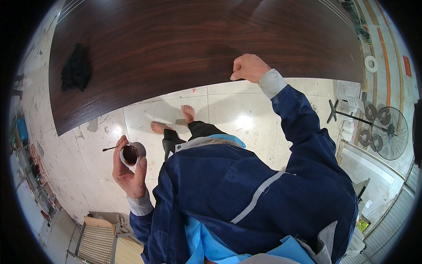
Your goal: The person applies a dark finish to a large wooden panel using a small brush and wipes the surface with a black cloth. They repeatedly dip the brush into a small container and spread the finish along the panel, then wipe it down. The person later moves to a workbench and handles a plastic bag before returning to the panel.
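My left hand [130,181] is wrapped round a small white cup [141,149] out past the board's near left edge. Dark brown liquid or paste fills part of the cup, and a thin dark stick [109,149] juts out to its left. Over the near edge of a large dark brown wood-grain board [176,44], my right hand [250,68] is closed with its fingers curled under. Whether those fingers hold anything small is hidden. A crumpled black cloth [76,70] lies on the board's left part.
Bare feet [187,113] stand on the pale tiled floor [228,103] under the board's near edge. To the right are a standing fan [389,132] and a white ring-shaped roll [371,64]. A woven-seat chair [97,240] stands at the lower left.
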### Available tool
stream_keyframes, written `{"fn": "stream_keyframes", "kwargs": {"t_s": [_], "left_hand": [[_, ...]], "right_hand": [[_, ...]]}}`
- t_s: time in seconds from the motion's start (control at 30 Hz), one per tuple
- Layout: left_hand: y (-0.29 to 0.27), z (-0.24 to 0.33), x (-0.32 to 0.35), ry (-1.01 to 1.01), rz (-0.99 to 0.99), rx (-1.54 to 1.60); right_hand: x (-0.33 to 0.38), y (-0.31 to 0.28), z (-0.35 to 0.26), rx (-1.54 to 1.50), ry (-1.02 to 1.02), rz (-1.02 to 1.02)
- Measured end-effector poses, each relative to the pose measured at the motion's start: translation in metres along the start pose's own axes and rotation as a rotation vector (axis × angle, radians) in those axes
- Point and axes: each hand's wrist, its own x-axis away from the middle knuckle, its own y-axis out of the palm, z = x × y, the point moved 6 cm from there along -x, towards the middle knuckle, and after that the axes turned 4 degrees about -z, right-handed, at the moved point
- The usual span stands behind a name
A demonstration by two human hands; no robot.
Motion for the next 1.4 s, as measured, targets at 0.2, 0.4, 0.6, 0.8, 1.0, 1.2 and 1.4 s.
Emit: {"fn": "stream_keyframes", "kwargs": {"t_s": [0.2,0.4,0.6,0.8,1.0,1.2,1.4], "left_hand": [[0.005,0.001,0.002,-0.007,-0.016,-0.006],[0.006,0.002,0.005,-0.008,0.001,0.003],[0.008,-0.001,0.009,-0.003,-0.007,0.021],[0.008,-0.002,0.012,-0.02,-0.004,0.029],[0.009,0.0,0.013,0.002,0.002,0.02],[0.006,-0.003,0.013,-0.02,0.013,0.021],[0.005,-0.004,0.012,-0.012,-0.006,0.009]], "right_hand": [[0.003,-0.002,0.008,-0.028,-0.011,0.006],[-0.002,0.003,0.003,-0.021,-0.041,0.028],[0.003,-0.003,0.012,0.004,-0.018,0.035],[0.0,0.005,-0.001,0.014,-0.065,0.049],[0.003,0.002,0.004,0.043,-0.041,0.035],[0.003,0.005,-0.002,0.026,-0.097,0.063],[0.005,0.006,0.0,0.038,-0.19,0.106]]}}
